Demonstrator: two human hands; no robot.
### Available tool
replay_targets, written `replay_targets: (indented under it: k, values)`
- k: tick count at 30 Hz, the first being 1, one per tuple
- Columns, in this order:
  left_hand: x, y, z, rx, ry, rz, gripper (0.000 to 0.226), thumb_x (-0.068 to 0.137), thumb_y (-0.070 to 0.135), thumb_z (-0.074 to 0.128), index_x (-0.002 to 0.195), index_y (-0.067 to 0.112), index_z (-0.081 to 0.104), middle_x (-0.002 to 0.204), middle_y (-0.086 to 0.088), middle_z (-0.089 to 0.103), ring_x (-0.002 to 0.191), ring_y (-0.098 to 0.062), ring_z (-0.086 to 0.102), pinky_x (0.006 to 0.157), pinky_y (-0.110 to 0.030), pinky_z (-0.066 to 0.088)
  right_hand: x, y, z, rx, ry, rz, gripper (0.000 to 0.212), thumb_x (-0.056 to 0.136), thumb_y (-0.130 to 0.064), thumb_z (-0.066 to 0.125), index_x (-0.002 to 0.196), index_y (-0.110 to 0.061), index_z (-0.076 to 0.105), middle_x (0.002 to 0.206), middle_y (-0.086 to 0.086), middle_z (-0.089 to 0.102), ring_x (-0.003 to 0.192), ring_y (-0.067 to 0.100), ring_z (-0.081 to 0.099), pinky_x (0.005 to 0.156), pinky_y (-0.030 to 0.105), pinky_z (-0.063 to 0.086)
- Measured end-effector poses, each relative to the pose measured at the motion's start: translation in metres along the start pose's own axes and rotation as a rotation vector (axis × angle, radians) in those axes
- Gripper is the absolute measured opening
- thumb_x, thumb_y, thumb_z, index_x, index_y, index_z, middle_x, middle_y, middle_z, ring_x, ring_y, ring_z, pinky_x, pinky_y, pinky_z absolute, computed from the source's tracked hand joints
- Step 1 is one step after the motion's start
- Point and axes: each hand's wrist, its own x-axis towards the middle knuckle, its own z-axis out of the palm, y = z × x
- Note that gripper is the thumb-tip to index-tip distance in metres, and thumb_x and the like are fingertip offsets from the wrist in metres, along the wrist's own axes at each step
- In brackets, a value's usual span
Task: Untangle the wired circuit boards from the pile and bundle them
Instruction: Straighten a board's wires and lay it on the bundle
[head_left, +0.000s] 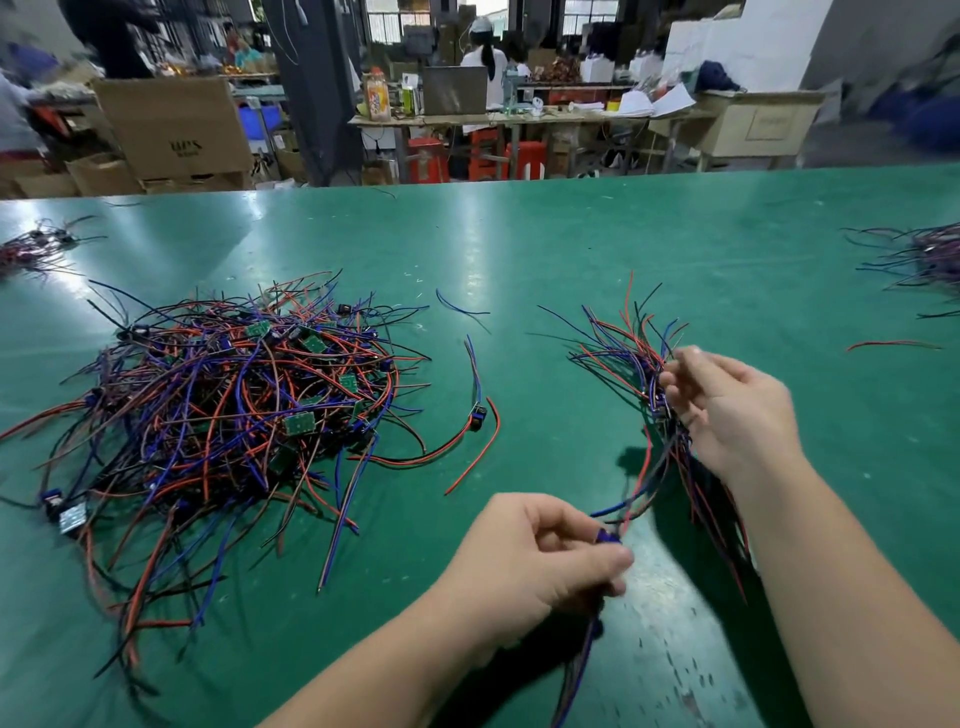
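A big tangled pile of wired circuit boards (234, 410), with red, blue and black wires and small green boards, lies on the left of the green table (519, 249). My right hand (727, 410) grips a bundle of wired boards (631, 358) above the table, wire ends fanning up and left and more hanging below the hand. My left hand (535, 561) pinches a single wired board (609, 535) by its blue part; its wires arc up toward the bundle and hang below my palm.
One loose wired board (477, 415) lies between the pile and my hands. Stray wires (460, 309) lie farther back. More wire heaps sit at the far left edge (31, 249) and far right edge (930, 260). Beyond the table stand cardboard boxes (171, 124) and workbenches.
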Motion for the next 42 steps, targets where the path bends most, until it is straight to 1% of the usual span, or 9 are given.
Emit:
replay_targets:
  k: [5,7,10,12,15,19,27,37,42]
  values:
    - [0.007,0.008,-0.015,-0.217,0.202,0.092,0.015,0.075,0.006,0.074,0.084,0.002,0.064,0.070,-0.012,0.070,0.065,-0.018,0.071,0.055,-0.022,0.055,-0.004,-0.012,0.007,-0.064,0.106,-0.149,0.012,0.097,-0.015,0.049,0.086,-0.017,0.054,0.074,0.003,0.057,0.057,0.013,0.057,0.053,0.019,0.046]
    - [0.009,0.010,-0.018,-0.268,0.237,0.129,0.026,0.065,0.013,0.076,0.085,0.000,0.064,0.072,-0.013,0.071,0.066,-0.020,0.072,0.055,-0.022,0.054,-0.013,-0.010,0.009,-0.258,-0.123,-0.023,0.010,0.092,-0.015,0.060,0.085,-0.008,0.057,0.069,0.007,0.054,0.052,0.013,0.051,0.046,0.018,0.042]
    - [0.010,0.010,-0.018,-0.284,0.228,0.158,0.035,0.059,0.017,0.075,0.086,-0.001,0.064,0.073,-0.013,0.072,0.065,-0.019,0.071,0.054,-0.021,0.054,-0.035,0.002,0.016,-0.512,-0.674,0.359,0.039,0.068,-0.033,0.072,0.088,0.000,0.068,0.067,0.006,0.061,0.050,0.008,0.051,0.046,0.014,0.042]
    - [0.010,0.009,-0.017,-0.266,0.201,0.155,0.037,0.060,0.017,0.074,0.089,-0.003,0.064,0.073,-0.012,0.072,0.064,-0.018,0.071,0.054,-0.021,0.053,-0.046,0.010,0.022,-0.529,-0.829,0.427,0.034,0.056,-0.032,0.077,0.078,-0.006,0.074,0.066,0.002,0.063,0.052,0.006,0.052,0.049,0.013,0.042]
    - [0.009,0.009,-0.018,-0.219,0.179,0.117,0.028,0.061,0.018,0.075,0.082,0.001,0.066,0.073,-0.013,0.072,0.064,-0.018,0.071,0.053,-0.021,0.054,-0.046,0.014,0.027,-0.445,-0.717,0.387,0.017,0.054,-0.019,0.077,0.067,-0.009,0.073,0.059,0.001,0.064,0.047,0.005,0.053,0.045,0.012,0.041]
    - [0.008,0.009,-0.017,-0.123,0.110,0.059,0.008,0.074,0.007,0.075,0.073,0.007,0.068,0.072,-0.014,0.071,0.062,-0.018,0.070,0.053,-0.022,0.054,-0.036,0.014,0.024,-0.339,-0.442,0.322,0.002,0.076,-0.001,0.068,0.076,-0.002,0.066,0.059,0.005,0.064,0.046,0.006,0.057,0.041,0.012,0.041]
    - [0.005,0.009,-0.015,-0.063,0.021,0.013,0.010,0.076,0.001,0.074,0.080,0.000,0.064,0.065,-0.009,0.070,0.057,-0.015,0.068,0.054,-0.023,0.054,-0.029,0.012,0.024,-0.124,-0.127,0.216,0.010,0.076,-0.002,0.072,0.074,-0.007,0.064,0.054,0.001,0.066,0.047,0.007,0.062,0.042,0.012,0.045]
    - [0.003,0.010,-0.027,0.016,-0.062,-0.026,0.015,0.076,0.001,0.076,0.077,0.006,0.062,0.069,-0.012,0.069,0.062,-0.019,0.069,0.056,-0.026,0.055,-0.027,0.020,0.025,-0.215,-0.055,0.065,0.032,0.092,-0.014,0.056,0.063,-0.015,0.041,0.038,0.002,0.049,0.033,0.016,0.052,0.031,0.015,0.031]
    - [0.004,0.014,-0.033,0.004,-0.001,0.023,0.015,0.073,0.009,0.078,0.078,0.008,0.063,0.072,-0.013,0.071,0.061,-0.017,0.069,0.055,-0.024,0.054,-0.028,0.016,0.026,-0.298,-0.097,0.052,0.046,0.099,-0.044,0.039,0.072,-0.010,0.051,0.043,0.008,0.055,0.036,0.020,0.056,0.033,0.019,0.039]
